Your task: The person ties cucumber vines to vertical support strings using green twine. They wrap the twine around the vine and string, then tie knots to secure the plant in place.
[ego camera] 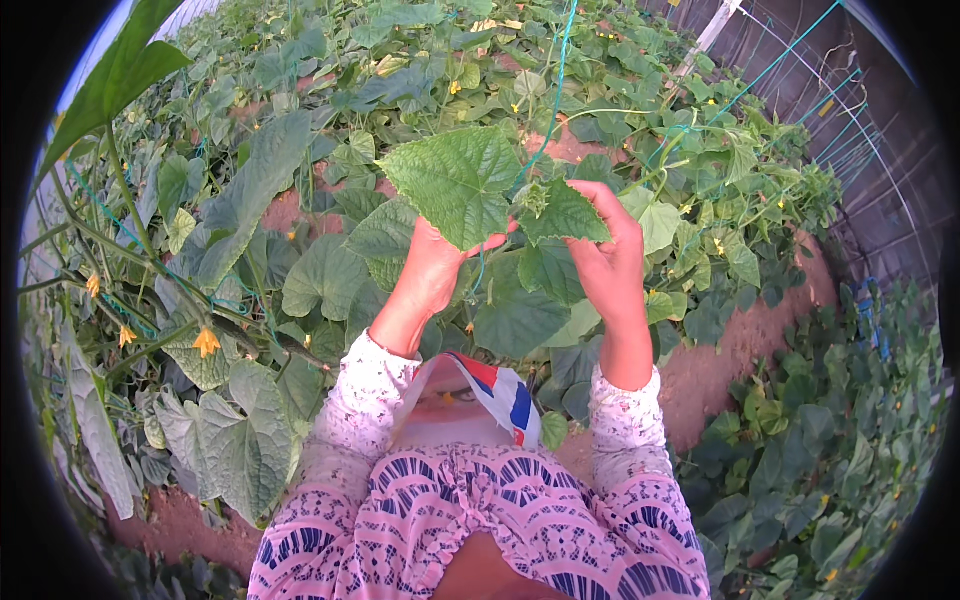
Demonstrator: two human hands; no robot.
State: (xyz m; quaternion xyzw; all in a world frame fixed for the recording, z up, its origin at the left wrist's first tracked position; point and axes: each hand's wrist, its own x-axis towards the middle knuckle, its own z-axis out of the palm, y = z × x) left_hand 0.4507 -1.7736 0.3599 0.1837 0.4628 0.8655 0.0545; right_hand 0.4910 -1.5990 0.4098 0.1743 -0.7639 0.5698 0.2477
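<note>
In front of me is the growing tip [533, 199] of a cucumber vine, beside a strand of teal twine [562, 71]. My left hand [435, 266] is at the vine's stem, its fingers partly hidden by a broad serrated leaf [461, 180]. The twine's lower end [481, 274] hangs just below those fingers. My right hand [616, 251] curls around the edge of a smaller young leaf [566, 214], right of the tip. That leaf covers its fingertips, so whether they pinch anything cannot be seen.
A plastic bag [517, 409] with red and blue print is at my waist. Left, a vine with yellow flowers [206, 343] and cucumbers [240, 337] reaches close. Dense cucumber foliage [360, 67] spreads ahead. Bare soil [712, 375] lies right; a white post [705, 37] and dark wall [892, 150] stand beyond.
</note>
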